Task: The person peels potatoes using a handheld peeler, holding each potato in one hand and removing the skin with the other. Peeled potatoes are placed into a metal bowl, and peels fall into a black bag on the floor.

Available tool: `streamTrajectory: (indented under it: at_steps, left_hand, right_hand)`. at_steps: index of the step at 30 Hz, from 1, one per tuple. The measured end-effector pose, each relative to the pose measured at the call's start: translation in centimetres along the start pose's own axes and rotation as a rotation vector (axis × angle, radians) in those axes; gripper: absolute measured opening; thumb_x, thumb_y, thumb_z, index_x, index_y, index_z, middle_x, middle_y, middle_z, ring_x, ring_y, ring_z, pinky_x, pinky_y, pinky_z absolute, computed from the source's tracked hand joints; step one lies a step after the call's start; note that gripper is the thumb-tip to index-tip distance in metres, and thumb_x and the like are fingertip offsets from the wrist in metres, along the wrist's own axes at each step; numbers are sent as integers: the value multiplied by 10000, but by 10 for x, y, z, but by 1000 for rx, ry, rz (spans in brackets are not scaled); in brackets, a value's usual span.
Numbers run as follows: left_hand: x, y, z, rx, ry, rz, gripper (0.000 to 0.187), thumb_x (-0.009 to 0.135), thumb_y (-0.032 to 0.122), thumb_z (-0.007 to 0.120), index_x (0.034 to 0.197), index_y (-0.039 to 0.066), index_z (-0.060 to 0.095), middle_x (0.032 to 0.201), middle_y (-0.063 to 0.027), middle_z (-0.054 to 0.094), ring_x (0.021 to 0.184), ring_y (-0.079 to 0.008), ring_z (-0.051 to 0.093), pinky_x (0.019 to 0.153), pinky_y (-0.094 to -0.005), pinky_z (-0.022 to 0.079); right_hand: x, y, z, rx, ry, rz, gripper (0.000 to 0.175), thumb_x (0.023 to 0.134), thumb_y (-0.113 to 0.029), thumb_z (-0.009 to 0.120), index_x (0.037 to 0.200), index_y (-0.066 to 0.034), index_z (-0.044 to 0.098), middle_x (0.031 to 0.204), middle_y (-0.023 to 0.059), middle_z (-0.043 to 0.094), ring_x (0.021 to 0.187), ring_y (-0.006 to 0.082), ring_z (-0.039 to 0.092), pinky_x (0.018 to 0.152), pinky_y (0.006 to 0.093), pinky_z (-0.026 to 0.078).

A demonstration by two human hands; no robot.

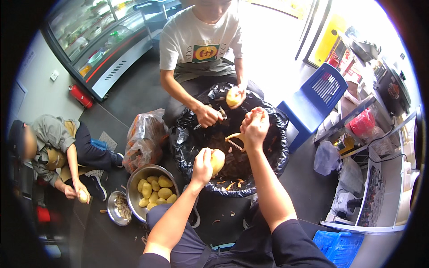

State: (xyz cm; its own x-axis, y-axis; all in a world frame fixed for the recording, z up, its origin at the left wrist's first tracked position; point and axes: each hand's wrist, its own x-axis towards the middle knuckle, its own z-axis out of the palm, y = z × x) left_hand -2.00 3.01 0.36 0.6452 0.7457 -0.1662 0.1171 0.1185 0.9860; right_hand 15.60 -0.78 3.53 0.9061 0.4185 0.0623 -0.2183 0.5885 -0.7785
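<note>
My left hand (203, 167) grips a mostly peeled potato (218, 162) over a bin lined with a black plastic bag (285, 157). Up and to the right of it, my right hand (255, 129) is closed on the handle of a peeler (237, 140), whose blade points towards the left and stands apart from the potato. Dark peelings and some orange scraps lie in the bin. Across the bin, a co-worker holds a peeled potato (233, 97) in one hand and a metal peeler (222, 113) in the other.
Peeled potatoes fill a steel bowl (131, 187) at my left, beside a smaller bowl of peelings (112, 214) and a plastic bag (144, 134). Another person (60, 144) sits at far left holding a potato. A blue chair (305, 100), shelving and a blue crate (338, 246) stand right.
</note>
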Motion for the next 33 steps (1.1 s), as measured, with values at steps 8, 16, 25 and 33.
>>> streamTrajectory:
  at_steps: [8, 16, 25, 33]
  left_hand:
    - [9, -4, -8, -618, -46, -574, 532, 944, 561, 335, 852, 88, 561, 647, -44, 521, 505, -147, 525, 434, -244, 427]
    - [0, 6, 3, -422, -243, -541, 469, 936, 527, 421, 805, 103, 576, 550, -37, 503, 412, -143, 486, 358, -235, 391]
    - [21, 5, -6, -959, -217, -720, 364, 922, 429, 444, 809, 96, 539, 664, -37, 506, 587, -157, 497, 483, -268, 403]
    - [19, 11, 22, -983, -6, -579, 367, 962, 381, 334, 731, 175, 531, 553, 6, 516, 450, -167, 489, 443, -318, 434]
  right_hand:
    - [-40, -13, 32, 144, -93, 167, 205, 1013, -278, 387, 921, -99, 423, 652, 18, 427, 432, 82, 356, 379, 228, 316]
    - [5, 15, 6, -65, 196, 54, 197, 1001, -265, 433, 898, -99, 457, 619, -11, 427, 398, 53, 349, 339, 210, 279]
    - [-41, -21, 26, 166, -108, 98, 223, 1015, -291, 381, 905, -104, 431, 637, 23, 427, 429, 95, 360, 388, 233, 321]
    - [-60, -26, 35, 176, -149, 167, 236, 1009, -296, 397, 890, -100, 449, 607, 13, 409, 411, 73, 315, 351, 216, 276]
